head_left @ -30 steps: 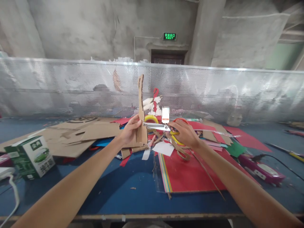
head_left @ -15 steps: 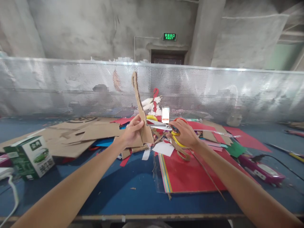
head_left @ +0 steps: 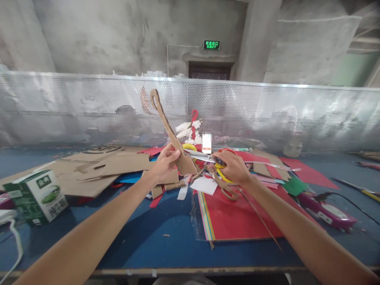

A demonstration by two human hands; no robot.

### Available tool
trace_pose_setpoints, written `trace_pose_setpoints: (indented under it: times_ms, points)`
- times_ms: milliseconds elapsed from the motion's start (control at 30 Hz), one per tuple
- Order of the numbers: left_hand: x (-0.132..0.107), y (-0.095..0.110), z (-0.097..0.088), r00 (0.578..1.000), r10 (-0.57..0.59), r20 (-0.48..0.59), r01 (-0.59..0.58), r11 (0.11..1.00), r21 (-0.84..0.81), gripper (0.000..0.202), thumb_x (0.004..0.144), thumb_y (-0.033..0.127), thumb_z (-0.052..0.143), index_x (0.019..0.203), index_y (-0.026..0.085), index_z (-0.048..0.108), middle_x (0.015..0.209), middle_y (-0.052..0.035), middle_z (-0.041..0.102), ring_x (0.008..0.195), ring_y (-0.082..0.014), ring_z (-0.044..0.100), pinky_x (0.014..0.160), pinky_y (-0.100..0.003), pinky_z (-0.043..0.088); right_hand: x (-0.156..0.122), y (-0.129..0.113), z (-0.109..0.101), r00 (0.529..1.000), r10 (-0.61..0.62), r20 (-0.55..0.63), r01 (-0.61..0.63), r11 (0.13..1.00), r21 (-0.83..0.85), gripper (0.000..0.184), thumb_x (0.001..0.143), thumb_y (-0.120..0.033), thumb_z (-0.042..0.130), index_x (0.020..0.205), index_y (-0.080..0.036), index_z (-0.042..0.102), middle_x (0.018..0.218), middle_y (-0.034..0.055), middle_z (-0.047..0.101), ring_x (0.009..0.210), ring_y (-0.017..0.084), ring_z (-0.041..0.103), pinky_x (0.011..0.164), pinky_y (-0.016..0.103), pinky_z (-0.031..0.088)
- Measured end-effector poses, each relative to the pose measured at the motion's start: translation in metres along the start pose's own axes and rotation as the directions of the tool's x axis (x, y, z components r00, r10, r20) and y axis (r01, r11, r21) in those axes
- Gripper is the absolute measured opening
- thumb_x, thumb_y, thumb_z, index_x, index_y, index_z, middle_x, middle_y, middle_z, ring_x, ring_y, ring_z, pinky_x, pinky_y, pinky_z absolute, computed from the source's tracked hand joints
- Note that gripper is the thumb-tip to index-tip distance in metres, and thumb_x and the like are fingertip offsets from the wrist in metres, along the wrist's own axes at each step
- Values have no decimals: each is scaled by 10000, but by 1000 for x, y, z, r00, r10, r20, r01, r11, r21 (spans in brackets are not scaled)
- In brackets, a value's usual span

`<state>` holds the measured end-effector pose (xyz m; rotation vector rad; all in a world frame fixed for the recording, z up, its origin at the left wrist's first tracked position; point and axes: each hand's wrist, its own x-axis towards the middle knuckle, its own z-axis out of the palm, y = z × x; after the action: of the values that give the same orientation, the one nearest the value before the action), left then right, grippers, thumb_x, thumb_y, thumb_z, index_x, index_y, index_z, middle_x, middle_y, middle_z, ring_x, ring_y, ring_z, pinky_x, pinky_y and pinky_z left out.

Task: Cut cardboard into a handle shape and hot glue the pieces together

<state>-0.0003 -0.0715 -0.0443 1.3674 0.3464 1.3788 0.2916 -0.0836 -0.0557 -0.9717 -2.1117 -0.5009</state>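
Note:
My left hand (head_left: 168, 163) pinches a brown cardboard cutout (head_left: 170, 132) near its wide lower end. The cutout has a long thin stem that leans up to the left and ends in a hooked loop. My right hand (head_left: 234, 167) grips a pair of scissors (head_left: 204, 157) with red and yellow handles. The blades point left and their tips reach the cardboard's right edge, beside my left thumb. Whether the blades are cutting into it is hard to tell. Below the hands lie cardboard scraps and a white paper piece (head_left: 204, 185).
Flat cardboard sheets (head_left: 124, 164) and a green-white carton (head_left: 38, 196) lie on the left. A pack of red paper (head_left: 243, 217) lies in front. A purple power strip (head_left: 328, 213) and a yellow-handled tool (head_left: 368, 193) are on the right. A perforated metal screen (head_left: 237, 107) stands behind.
The cardboard cutout has tilted to the left at its top, and its wide base has swung slightly right. The scissors stay nearly in place, their blades a little more apart from my left thumb.

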Motion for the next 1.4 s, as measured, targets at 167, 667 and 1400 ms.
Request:
trace_pose_setpoints:
  times_ms: [167, 667, 1400]
  points:
    - [3, -6, -6, 999, 37, 14, -37, 999, 8, 307, 811, 293, 823, 1092, 269, 701, 904, -1, 748, 806, -167, 694, 728, -263, 537, 1, -1, 0, 1000, 9, -1, -9, 1000, 9, 285, 959, -461, 605, 1097, -222, 676, 918, 57, 684, 848, 205, 622, 683, 278, 391]
    - [4, -11, -7, 1000, 27, -8, -27, 999, 17, 329, 787, 305, 846, 1084, 275, 707, 923, 0, 745, 792, -160, 690, 694, -263, 551, 2, 3, -5, 999, -35, 20, 36, 997, -73, 288, 981, -447, 572, 1088, -206, 688, 894, 54, 693, 825, 194, 618, 646, 275, 362]
    - [4, -7, -1, 998, -61, -31, 59, 996, -60, 237, 751, 220, 860, 951, 214, 733, 834, 16, 734, 668, -98, 645, 648, -195, 526, 0, 6, 6, 1000, -8, -1, 8, 1000, 9, 234, 936, -400, 622, 1060, -204, 649, 919, 59, 683, 834, 215, 613, 734, 290, 411]
